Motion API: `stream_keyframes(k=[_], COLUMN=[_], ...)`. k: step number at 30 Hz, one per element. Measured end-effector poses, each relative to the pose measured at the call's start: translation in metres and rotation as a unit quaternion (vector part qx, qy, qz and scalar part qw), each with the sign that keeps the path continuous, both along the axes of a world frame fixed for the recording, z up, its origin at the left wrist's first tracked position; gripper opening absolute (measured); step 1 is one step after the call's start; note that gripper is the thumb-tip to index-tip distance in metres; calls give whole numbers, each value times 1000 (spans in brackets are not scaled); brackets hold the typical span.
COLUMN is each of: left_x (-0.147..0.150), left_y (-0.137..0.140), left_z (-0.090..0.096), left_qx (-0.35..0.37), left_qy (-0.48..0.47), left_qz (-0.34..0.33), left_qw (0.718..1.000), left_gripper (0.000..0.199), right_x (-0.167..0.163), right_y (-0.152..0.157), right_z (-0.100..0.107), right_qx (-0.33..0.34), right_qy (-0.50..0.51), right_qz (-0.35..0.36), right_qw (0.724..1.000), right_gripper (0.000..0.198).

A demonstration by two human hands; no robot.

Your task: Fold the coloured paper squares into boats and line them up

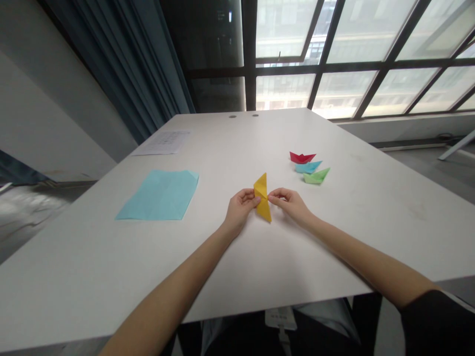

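Observation:
A yellow folded paper boat (261, 186) is held upright on end just above the white table, its two points facing up and down. My left hand (240, 207) pinches its left side between thumb and fingers. On the opposite edge, the thumb and forefinger of my right hand (291, 203) close on the middle of the paper. To the right and farther back stand a red paper boat (302, 158), a blue paper boat (308, 167) and a green paper boat (316, 177), close together in a slanting row.
A stack or sheet of light blue paper (159, 195) lies on the left of the white table (237, 143). Behind it is a printed sheet (162, 142). The table's front edge runs close to my body, where a badge (280, 318) hangs.

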State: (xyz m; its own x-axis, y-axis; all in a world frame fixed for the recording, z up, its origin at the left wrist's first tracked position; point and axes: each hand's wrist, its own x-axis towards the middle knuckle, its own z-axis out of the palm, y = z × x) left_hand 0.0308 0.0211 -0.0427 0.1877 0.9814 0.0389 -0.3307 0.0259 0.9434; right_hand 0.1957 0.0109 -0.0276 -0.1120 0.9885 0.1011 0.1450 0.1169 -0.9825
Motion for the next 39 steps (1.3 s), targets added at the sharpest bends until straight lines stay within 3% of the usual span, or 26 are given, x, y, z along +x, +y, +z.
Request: stream_keyframes(k=[5,12,18,25,30,39], left_x=[0,1,-1,-1,1,-1], left_y=[-2,-6,-5,-7,-12,-10], left_z=[5,11,5,7,11,11], left_qx=[-5,1,-15,-3,-9,-13], left_qy=[2,37,112,118,135,138], left_qz=[8,3,-23,-28,-70,-82], left_qw=[1000,999,993,993,988,987], left_gripper=[39,45,33,27,24,23], right_x=[-2,-5,-2,-4,-4,-3], right_y=[0,-2,2,-1,0,1], right_z=[1,4,2,3,2,-1], right_qx=[-9,-74,-54,-40,-53,-51], right_qy=[46,102,118,88,108,138], right_qz=[-2,26,-20,18,-11,6], right_qw=[999,992,991,995,993,989], right_gripper=[30,36,30,31,33,26])
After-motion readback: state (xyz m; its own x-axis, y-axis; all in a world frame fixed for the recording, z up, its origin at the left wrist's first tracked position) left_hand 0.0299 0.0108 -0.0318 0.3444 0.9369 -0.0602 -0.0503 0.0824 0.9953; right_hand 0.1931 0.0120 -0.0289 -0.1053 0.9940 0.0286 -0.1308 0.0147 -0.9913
